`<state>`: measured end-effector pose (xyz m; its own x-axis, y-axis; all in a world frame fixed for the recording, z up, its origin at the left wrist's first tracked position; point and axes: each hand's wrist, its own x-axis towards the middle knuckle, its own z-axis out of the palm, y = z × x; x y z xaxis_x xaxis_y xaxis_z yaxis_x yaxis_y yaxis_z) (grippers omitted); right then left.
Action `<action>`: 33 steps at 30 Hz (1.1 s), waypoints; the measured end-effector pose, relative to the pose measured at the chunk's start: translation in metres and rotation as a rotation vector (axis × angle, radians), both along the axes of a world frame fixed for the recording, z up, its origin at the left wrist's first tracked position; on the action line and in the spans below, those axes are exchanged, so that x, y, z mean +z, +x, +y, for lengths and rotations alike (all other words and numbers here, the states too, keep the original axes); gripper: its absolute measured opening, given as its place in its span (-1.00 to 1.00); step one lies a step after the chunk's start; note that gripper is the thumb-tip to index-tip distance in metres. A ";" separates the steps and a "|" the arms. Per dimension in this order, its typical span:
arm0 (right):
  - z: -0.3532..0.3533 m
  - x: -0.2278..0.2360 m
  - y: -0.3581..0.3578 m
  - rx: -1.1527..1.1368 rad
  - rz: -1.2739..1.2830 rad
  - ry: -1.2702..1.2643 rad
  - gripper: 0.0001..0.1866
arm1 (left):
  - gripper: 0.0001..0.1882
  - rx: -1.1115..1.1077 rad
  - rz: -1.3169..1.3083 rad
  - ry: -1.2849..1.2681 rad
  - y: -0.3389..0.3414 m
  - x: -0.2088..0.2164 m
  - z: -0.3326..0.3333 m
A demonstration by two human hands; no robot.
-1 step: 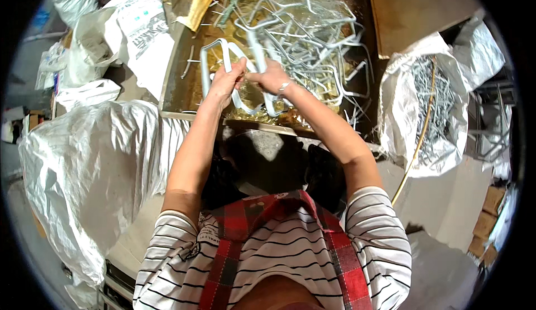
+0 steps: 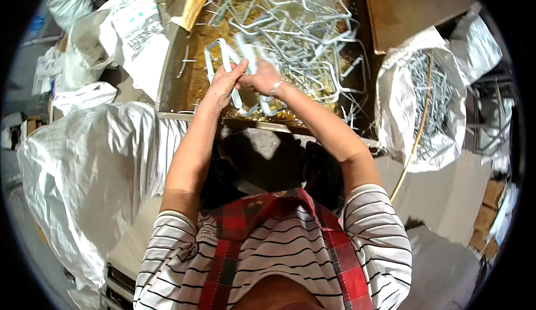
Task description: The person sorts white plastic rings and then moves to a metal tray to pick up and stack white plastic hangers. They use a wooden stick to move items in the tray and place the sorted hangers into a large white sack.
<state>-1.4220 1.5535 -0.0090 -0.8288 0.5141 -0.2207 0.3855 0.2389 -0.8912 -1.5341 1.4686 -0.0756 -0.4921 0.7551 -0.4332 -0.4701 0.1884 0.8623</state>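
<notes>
Both hands are over a shallow metal tray (image 2: 166,87) holding brownish liquid and a tangle of pale bent metal bars (image 2: 312,42). My left hand (image 2: 228,82) is closed around a bent metal frame (image 2: 225,53) with squared corners, its upper end raised toward the far left of the tray. Close beside it, my right hand (image 2: 261,78) is closed on another bent metal bar (image 2: 246,52), blurred by motion. The fingertips of the two hands nearly meet, and the right fingers are partly hidden. The lower ends of the pieces hang near the tray's front edge.
A white sack (image 2: 393,109) of small metal pieces stands to the right, with a thin yellowish rod (image 2: 420,126) across it. Large silvery sacks (image 2: 84,165) fill the left side. A yellow-brown cloth (image 2: 192,3) hangs over the tray's far left corner. Cardboard boxes (image 2: 484,215) lie far right.
My hands have come closer together, the right one shifting slightly left with its bar. The frame in my left hand has tilted a little. The whole view has shifted slightly.
</notes>
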 end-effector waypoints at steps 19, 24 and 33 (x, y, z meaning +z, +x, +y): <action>0.100 -0.194 0.118 0.621 -0.567 0.843 -0.61 | -0.83 0.338 -0.290 -0.013 -0.038 -0.027 0.012; 0.086 -0.248 0.107 0.757 -0.809 0.993 -0.73 | -0.80 0.297 -0.334 0.007 -0.047 -0.023 0.003; 0.127 -0.189 0.073 0.676 -0.698 0.330 -0.79 | -0.81 0.303 0.089 -0.028 -0.040 -0.023 -0.006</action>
<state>-1.3490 1.6807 -0.1977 -0.7087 0.1095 -0.6969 0.4866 0.7911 -0.3706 -1.5741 1.4622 -0.0988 -0.7295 0.5570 -0.3970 -0.4316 0.0755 0.8989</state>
